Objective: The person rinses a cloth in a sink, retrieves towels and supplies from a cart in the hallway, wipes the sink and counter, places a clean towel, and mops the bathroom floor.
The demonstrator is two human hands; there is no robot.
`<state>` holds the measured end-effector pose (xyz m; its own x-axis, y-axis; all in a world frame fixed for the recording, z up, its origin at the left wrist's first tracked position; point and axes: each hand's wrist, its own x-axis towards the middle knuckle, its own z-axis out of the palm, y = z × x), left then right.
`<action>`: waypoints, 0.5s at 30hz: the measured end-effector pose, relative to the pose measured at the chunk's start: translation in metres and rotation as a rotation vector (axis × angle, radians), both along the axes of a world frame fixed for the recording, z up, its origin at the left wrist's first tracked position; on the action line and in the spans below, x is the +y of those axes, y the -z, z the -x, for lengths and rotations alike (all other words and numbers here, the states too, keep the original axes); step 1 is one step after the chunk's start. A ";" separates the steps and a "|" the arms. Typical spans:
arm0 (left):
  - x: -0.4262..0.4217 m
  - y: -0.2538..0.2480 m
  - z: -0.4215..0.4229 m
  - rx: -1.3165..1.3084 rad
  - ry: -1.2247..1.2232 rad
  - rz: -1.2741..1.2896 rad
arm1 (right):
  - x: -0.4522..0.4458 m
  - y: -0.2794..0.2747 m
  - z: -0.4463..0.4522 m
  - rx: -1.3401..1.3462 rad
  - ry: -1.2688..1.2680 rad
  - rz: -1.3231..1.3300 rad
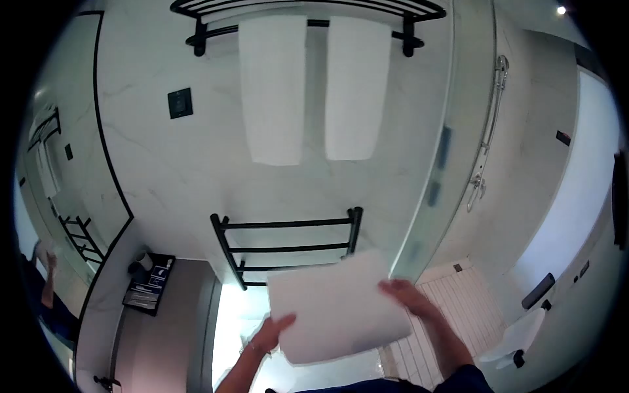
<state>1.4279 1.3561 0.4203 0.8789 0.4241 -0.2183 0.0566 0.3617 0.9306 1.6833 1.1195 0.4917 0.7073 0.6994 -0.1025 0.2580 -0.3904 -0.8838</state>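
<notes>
A folded white towel (337, 308) is stretched flat between my two hands at the lower middle of the view. My left hand (270, 331) grips its left edge, with the thumb on top and the other fingers hidden beneath. On the opposite side, my right hand (407, 299) clasps the right edge near its upper corner. Just beyond the towel stands a black ladder-shaped towel rail (288, 249) against the marble wall; the towel covers part of its lower end.
Two white towels, a left one (274, 98) and a right one (357, 95), hang from a black wall rack (314, 9). A glass shower panel (426, 190) rises at right. On the left counter (167, 327) sits a black tray (164, 268) with cups and packets.
</notes>
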 end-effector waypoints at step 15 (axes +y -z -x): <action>-0.087 -0.510 -0.053 -1.456 -0.396 -2.047 | -0.082 -0.346 -0.047 -1.753 1.273 -1.128</action>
